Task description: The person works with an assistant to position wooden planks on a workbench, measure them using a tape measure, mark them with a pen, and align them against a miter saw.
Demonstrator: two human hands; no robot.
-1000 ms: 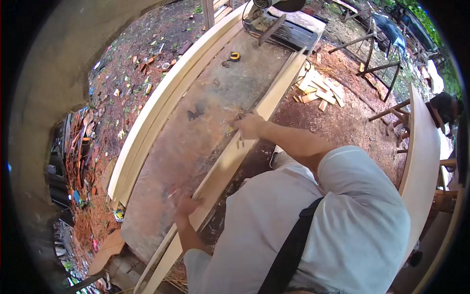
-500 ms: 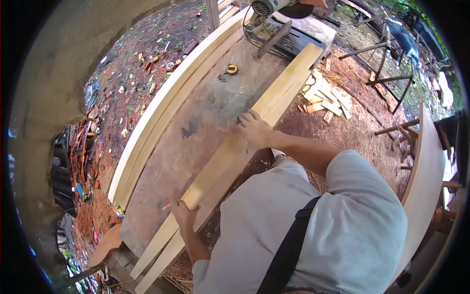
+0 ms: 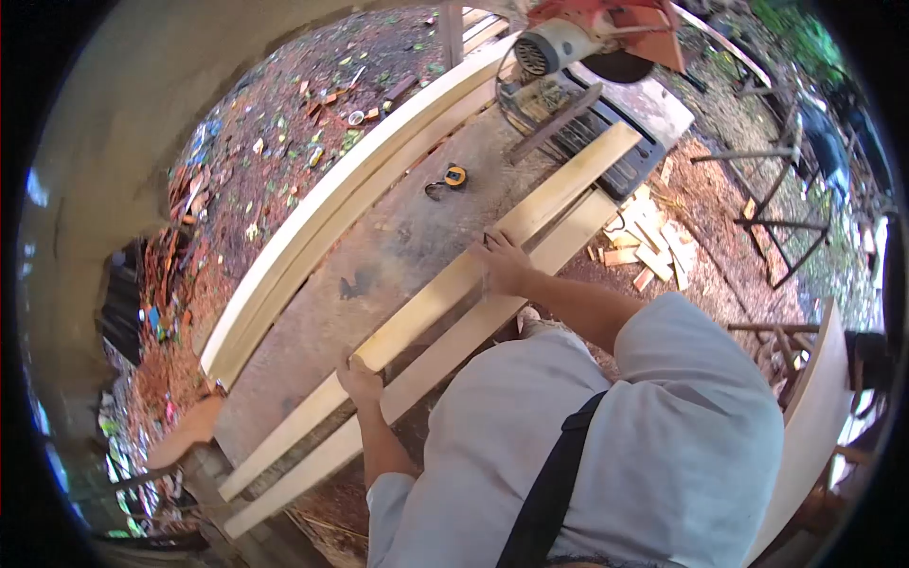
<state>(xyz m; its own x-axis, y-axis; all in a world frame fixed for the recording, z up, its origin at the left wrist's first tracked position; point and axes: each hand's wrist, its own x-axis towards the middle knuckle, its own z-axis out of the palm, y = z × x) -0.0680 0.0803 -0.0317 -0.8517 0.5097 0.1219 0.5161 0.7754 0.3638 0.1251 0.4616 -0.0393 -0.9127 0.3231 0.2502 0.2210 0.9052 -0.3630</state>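
Observation:
A pale yellow wooden plank (image 3: 426, 308) lies slantwise along the table, on top of a longer board (image 3: 284, 440) whose near end sticks out beyond it. My left hand (image 3: 362, 381) grips the plank's near end. Farther up, my right hand (image 3: 504, 265) is wrapped over its middle, with the fingers on the far edge. Closer to my body runs a second long board (image 3: 436, 364), parallel and separated by a narrow gap. The plank's far end reaches over the base of a miter saw (image 3: 559, 45).
A yellow-black tape measure (image 3: 455, 176) sits on the worktable (image 3: 322, 312). Long boards (image 3: 312, 251) line its far edge. Wood offcuts (image 3: 658, 241) are heaped on the ground to the right, near metal trestles (image 3: 781, 227). A large board (image 3: 805, 426) stands at my right.
Both hands have pushed the plank and the board under it away from my body, opening a gap to the nearer board. The view has shifted slightly.

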